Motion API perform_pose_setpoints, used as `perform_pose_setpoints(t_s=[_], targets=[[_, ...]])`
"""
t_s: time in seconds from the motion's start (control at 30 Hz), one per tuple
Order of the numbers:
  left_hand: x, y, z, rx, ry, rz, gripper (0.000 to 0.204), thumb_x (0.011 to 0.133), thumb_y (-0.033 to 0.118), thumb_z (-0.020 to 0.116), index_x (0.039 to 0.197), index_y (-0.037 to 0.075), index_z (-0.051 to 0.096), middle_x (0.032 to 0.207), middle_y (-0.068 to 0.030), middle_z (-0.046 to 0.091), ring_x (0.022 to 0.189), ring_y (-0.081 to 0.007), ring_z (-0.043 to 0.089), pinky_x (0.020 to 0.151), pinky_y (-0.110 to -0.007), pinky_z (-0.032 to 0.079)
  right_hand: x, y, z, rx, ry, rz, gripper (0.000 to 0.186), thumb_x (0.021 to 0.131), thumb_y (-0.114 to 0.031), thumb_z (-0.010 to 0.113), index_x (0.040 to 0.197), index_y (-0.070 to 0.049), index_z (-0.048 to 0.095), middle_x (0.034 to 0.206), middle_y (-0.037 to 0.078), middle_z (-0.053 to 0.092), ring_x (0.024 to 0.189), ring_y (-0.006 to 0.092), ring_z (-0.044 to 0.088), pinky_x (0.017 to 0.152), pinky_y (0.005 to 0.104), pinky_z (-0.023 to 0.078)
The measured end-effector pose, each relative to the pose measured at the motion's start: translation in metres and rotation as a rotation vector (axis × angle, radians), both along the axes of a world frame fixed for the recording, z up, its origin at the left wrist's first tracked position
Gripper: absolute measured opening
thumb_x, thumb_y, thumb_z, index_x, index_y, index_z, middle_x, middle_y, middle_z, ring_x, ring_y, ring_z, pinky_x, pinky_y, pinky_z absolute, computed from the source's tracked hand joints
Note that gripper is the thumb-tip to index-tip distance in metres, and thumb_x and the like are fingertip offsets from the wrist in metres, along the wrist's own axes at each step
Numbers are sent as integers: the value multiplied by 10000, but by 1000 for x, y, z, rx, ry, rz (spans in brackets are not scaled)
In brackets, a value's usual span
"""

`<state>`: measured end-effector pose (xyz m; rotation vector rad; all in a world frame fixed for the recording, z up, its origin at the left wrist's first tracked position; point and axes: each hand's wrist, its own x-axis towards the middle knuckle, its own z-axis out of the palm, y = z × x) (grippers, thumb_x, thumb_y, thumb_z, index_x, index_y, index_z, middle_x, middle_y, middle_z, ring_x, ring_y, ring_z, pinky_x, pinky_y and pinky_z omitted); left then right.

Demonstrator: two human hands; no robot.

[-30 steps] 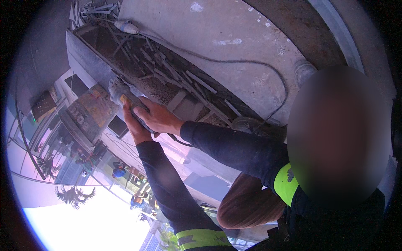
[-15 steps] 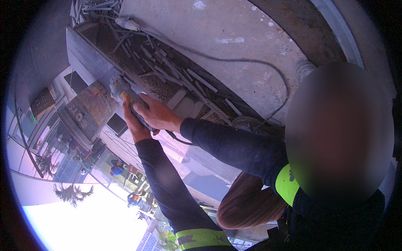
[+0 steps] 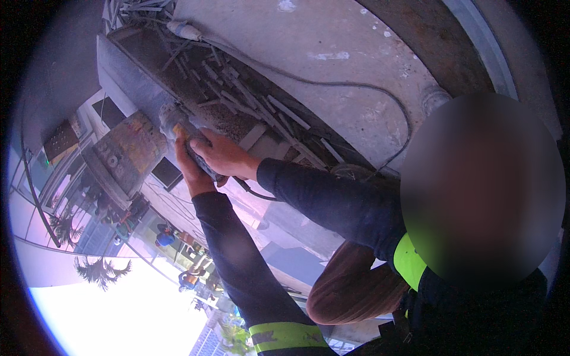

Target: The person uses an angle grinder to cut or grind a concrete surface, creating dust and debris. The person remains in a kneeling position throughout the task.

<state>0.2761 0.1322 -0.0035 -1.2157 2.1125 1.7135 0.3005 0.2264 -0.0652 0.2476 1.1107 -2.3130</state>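
Note:
Both my hands are wrapped round a dusty, corded power tool that looks like an angle grinder. My left hand grips it from the left side, close to a yellowish patch near its head. From the right, my right hand closes over the body, and a dark cord leaves the rear end beneath that wrist. The tool's grey, dust-caked head is at the edge of a long grey slab, where haze blurs the surface. Whether the head touches the slab I cannot tell, and its working face is hidden.
Broken strips and rubble lie beyond the slab. A cable with a pale connector curves across a stained board. A stained block stands at left. Several people are in the distance. A blurred patch covers the right side.
The view has shifted slightly. Both hands keep the same grip on the angle grinder, whose head stays near the slab's edge.

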Motion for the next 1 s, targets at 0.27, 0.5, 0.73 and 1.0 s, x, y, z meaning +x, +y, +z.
perform_pose_setpoints(t_s=[0.27,0.5,0.73,1.0], targets=[[7,11,4,52,56,34,515,1043,520,586,1267,58,634,1072,-127,728,941,-278,725,849,-426,606,4,26,13,-133,-86,77,565,1102,-442,473,1417,26,512,1182,317,684,979,431,734,777,492,607],[13,14,9,27,40,48,509,1049,539,569,1218,65,643,1016,-128,730,894,-274,728,816,-419,611,11,19,13,-172,-86,67,644,1088,-418,494,1515,57,417,1089,310,690,627,310,753,423,382,642],[16,20,6,18,35,40,502,1055,540,557,1196,67,648,969,-125,730,844,-262,728,772,-413,612,17,13,5,-105,-2,-5,694,1095,-419,473,1565,76,349,1172,339,677,723,327,778,469,374,662],[23,6,4,87,22,26,506,1049,550,571,1181,68,651,958,-115,726,834,-260,724,763,-408,609,27,11,3,-51,39,20,678,1097,-440,473,1511,92,409,1243,343,664,983,428,759,761,471,678]])
